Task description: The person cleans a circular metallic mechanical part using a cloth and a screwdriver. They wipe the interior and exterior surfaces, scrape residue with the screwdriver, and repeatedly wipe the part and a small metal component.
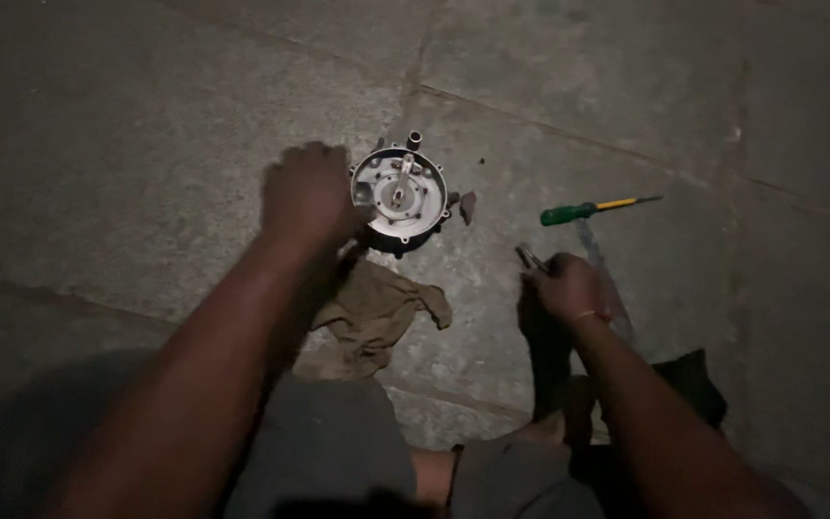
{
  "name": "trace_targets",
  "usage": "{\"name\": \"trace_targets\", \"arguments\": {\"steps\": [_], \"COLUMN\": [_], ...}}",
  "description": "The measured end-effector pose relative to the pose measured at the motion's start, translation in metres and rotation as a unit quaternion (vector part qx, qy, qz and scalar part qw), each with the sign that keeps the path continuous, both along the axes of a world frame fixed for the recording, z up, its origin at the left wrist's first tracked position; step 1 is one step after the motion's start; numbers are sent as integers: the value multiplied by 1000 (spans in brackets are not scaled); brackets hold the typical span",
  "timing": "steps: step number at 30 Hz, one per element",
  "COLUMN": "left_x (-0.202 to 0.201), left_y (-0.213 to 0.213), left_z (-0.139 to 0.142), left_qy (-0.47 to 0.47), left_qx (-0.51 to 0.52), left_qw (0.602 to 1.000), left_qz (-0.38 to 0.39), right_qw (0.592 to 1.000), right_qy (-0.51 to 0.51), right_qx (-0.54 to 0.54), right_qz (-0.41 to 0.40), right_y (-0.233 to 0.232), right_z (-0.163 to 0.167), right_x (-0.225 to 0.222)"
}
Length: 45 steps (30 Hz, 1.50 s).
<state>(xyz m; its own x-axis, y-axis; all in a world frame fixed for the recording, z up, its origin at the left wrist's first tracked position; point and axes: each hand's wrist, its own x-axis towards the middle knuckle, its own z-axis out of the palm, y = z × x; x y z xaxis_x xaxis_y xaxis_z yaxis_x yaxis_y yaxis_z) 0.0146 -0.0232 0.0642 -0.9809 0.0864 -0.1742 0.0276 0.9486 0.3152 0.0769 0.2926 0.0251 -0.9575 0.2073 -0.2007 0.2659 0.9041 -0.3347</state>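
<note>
Stone floor of large grey slabs fills the dimly lit view, seen from above by a seated person whose knees in grey shorts show at the bottom edge. Both bare forearms reach forward from the lower corners. The left arm stretches up and inward across the middle, ending in the left hand, which is curled, knuckles up, against the left rim of a round metal machine part; the fingers are closed on its edge, though exactly how they grip is hidden by the back of the hand. This round part, a silvery disc set in a dark housing with a small lever at its centre and a short tube sticking out at the top, sits on the floor just above centre. The right arm comes up from the lower right, bent at the wrist, and the right hand is closed around a small dark metal tool whose tip pokes out toward the upper left; its kind is too dark to tell. A crumpled brown rag lies between the arms, just below the round part. A green-handled screwdriver with a yellow shaft lies well apart to the right. A small dark fragment rests just beside the round part's right edge.
</note>
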Motion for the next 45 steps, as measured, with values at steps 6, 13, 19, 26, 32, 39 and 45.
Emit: {"name": "trace_targets", "arguments": {"steps": [6,13,19,26,32,39,45], "left_x": [44,66,56,50,49,50,49], "left_y": [81,96,105,99,99,101,104], "left_z": [-38,-78,-89,-89,-86,-88,-81], "left_qy": [-27,25,64,36,36,54,48], "left_qx": [271,296,268,255,257,226,221], "left_qw": [961,954,956,964,963,966,964], "left_qz": [-45,-39,-99,-73,-78,-111,-143], "right_qw": [961,715,772,836,966,990,984], "right_qy": [-25,-91,-33,-45,45,54,168], "right_qx": [-250,-627,-567,-503,-214,-65,40], "right_qz": [-119,-295,-283,-215,-138,-111,-36], "right_y": [-42,-13,-34,-47,-33,-15,-6], "right_z": [-6,-13,-22,-31,-37,-41,-43], "right_x": [-11,-14,-9,-8,-16,-14,-9]}}
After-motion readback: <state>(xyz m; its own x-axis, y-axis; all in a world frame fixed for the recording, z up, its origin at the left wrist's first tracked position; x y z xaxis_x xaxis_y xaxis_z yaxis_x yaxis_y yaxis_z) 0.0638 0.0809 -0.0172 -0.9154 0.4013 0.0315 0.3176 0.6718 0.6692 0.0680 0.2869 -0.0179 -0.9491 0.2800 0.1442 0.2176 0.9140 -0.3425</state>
